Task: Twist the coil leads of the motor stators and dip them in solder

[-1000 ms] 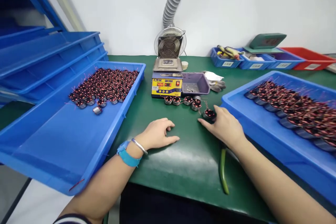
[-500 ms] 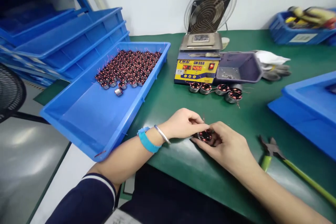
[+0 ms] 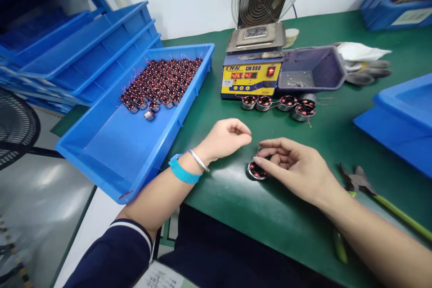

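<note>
Over the green table point(image 3: 216, 193), the left hand point(image 3: 224, 141) has moved off the coil, its fingertips narrowly together. The right hand point(image 3: 293, 164) keeps thumb and forefinger apart; the coil point(image 3: 257, 171) rests on the table, just below the thumb tip.

Coils point(image 3: 249, 102) by yellow unit point(image 3: 251, 78): five, one partly hidden
Coil point(image 3: 257, 171) at bench point(image 3: 229, 198) front: one
Coils point(image 3: 165, 81) in blue tray point(image 3: 114, 144): too many to count
Pliers point(image 3: 359, 182): one
Purple bin point(image 3: 324, 72): one
Bangle point(image 3: 198, 159): one
</note>
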Available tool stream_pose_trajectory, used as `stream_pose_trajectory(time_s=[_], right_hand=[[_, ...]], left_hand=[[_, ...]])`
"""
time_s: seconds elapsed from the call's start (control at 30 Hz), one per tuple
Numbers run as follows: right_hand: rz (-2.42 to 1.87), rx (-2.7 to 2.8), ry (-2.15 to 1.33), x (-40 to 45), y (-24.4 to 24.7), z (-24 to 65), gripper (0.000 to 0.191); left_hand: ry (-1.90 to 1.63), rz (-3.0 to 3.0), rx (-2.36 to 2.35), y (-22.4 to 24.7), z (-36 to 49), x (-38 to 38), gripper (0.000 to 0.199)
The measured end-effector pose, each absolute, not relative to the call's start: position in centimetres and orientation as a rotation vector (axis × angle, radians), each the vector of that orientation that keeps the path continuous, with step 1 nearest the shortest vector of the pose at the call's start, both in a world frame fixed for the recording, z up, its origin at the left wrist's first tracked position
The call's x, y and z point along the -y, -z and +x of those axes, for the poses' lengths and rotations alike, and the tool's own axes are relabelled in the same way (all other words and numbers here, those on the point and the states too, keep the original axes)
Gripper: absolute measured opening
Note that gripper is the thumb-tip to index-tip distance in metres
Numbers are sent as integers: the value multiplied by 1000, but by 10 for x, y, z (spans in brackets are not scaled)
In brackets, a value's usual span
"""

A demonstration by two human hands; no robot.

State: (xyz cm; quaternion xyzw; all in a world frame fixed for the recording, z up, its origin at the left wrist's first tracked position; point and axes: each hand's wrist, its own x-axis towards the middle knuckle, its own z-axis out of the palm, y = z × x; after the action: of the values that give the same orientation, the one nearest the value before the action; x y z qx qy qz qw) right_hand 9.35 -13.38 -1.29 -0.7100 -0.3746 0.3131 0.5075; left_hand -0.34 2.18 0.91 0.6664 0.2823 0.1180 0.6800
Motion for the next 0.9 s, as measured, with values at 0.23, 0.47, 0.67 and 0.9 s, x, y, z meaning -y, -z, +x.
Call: stream_pose_trajectory(time_s=[0.23,0.47,0.67,0.9], right_hand=[[-1535,722,-751,132,16,97,58],[-1682,1212,-220,138,15,98,29],[-1707,1309,-49,140,13,99,21],[-1695,1113,-364,137,13,98,20]], left_hand=[[26,1500,-576,-7,-5,-5,9],[69,1350,-635,-12,-2,0,13],[75,1342,-653,-9,-1,0,14],[92,1369,-585,-6,-1,-2,9]])
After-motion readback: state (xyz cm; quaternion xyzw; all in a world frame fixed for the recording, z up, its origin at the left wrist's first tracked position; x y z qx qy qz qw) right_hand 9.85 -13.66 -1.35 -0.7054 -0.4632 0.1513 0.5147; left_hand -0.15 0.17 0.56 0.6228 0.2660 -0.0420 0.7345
